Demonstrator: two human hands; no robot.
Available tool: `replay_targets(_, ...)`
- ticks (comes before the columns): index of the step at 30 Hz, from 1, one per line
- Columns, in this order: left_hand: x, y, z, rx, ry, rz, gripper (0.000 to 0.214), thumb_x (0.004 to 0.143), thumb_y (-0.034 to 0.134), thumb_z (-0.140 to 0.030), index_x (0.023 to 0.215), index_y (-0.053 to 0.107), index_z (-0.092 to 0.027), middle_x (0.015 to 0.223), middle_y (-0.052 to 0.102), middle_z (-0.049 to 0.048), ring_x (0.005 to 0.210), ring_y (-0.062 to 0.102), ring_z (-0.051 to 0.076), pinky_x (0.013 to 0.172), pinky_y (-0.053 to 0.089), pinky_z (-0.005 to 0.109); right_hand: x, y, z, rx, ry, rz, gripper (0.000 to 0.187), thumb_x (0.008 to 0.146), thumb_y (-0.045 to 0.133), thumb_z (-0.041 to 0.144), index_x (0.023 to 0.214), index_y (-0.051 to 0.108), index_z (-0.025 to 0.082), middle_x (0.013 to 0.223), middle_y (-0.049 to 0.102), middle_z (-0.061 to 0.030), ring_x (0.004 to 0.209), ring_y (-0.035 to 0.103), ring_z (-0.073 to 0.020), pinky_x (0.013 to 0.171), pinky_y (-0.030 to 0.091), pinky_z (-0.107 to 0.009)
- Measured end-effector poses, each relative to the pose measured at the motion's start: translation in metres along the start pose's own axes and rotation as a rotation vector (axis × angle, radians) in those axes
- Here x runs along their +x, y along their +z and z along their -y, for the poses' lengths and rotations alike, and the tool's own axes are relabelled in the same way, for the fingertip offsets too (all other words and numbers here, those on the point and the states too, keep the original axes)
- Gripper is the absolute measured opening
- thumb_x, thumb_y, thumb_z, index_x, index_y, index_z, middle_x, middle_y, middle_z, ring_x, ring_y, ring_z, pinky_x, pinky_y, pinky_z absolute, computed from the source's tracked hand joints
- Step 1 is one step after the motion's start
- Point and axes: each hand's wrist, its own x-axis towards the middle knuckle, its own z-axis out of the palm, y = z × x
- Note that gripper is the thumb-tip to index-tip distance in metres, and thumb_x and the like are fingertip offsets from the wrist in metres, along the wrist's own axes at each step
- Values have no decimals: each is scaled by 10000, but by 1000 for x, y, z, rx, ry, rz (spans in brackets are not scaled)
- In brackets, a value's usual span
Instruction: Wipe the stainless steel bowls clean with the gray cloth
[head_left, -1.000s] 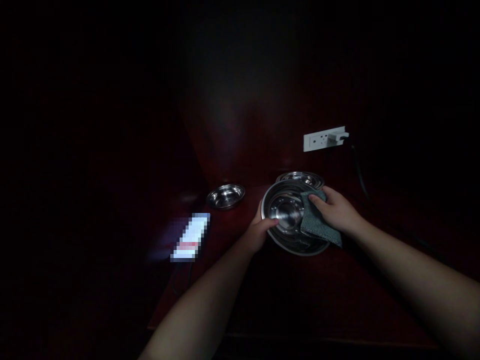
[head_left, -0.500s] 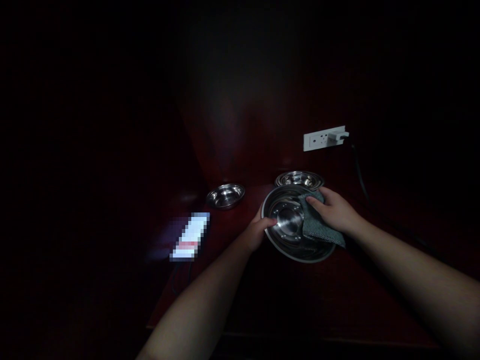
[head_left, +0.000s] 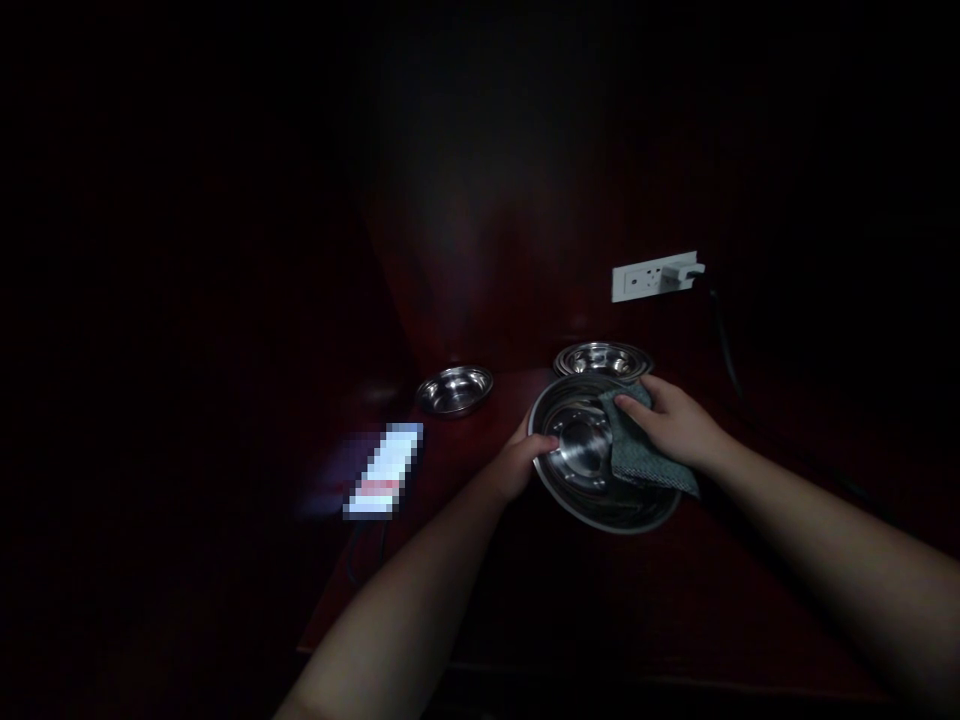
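Observation:
A large steel bowl [head_left: 581, 480] is tilted toward me above a dark red table [head_left: 637, 610]. My left hand [head_left: 517, 465] grips its left rim, thumb inside the bowl. My right hand [head_left: 675, 420] presses a grey-green cloth [head_left: 637, 455] against the bowl's inner right side, fingers closed on the cloth. The room is very dark.
A smaller steel bowl [head_left: 454, 389] sits to the left and another steel bowl [head_left: 602, 358] stands just behind the held one. A lit phone [head_left: 384, 468] lies at the left with a cable. A white wall socket [head_left: 651, 277] holds a plug and dark cord.
The bowl has tipped a little more toward me and shifted slightly right and down. My right hand and the cloth moved slightly along the bowl's inside.

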Motion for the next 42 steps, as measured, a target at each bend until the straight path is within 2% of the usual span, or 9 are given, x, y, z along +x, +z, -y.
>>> replay_targets(6, 0, -2, 2, 22, -20, -38, 453, 573, 659, -222, 1019, 609, -163, 1123, 656, 90, 1144, 536, 325, 978, 386, 438, 1, -1, -3, -5, -20, -2, 324, 844, 506, 403, 1072, 594, 190, 984, 678, -82, 833, 630, -233, 750, 493, -367)
replay_targets(16, 2, -2, 2, -14, -14, -11, 540, 585, 672, -220, 1118, 601, -170, 1157, 654, 89, 1152, 542, 325, 977, 400, 429, 0, -1, 3, -32, -42, -11, 307, 843, 505, 393, 1063, 591, 196, 992, 672, -86, 856, 624, -236, 761, 485, -361)
replay_targets(21, 4, 1, 3, -23, 2, -60, 582, 606, 687, -246, 1173, 586, -161, 1175, 649, 100, 1161, 541, 320, 980, 400, 420, 0, 0, 4, -31, -21, -13, 314, 838, 509, 386, 1063, 588, 182, 988, 667, -87, 827, 619, -230, 741, 481, -362)
replay_targets(27, 3, -2, 6, -27, 29, -100, 565, 628, 699, -296, 1163, 590, -147, 1193, 642, 106, 1165, 544, 312, 982, 405, 403, -1, 0, 5, -26, -45, -33, 287, 839, 513, 374, 1043, 590, 187, 993, 667, -83, 839, 617, -225, 754, 477, -355)
replay_targets(36, 5, -5, 9, -1, 42, -142, 509, 640, 710, -322, 1107, 621, -141, 1086, 685, 102, 1145, 556, 317, 965, 415, 410, -3, 0, 9, -31, -46, -53, 278, 824, 530, 364, 1031, 597, 191, 962, 671, -77, 841, 613, -231, 756, 479, -363)
replay_targets(42, 5, -5, 9, 12, 60, -134, 519, 660, 716, -366, 1121, 612, -153, 1166, 652, 101, 1170, 537, 307, 979, 405, 390, -1, 0, 5, -19, -36, -44, 276, 826, 520, 393, 1003, 586, 191, 915, 661, -67, 777, 604, -213, 692, 475, -340)
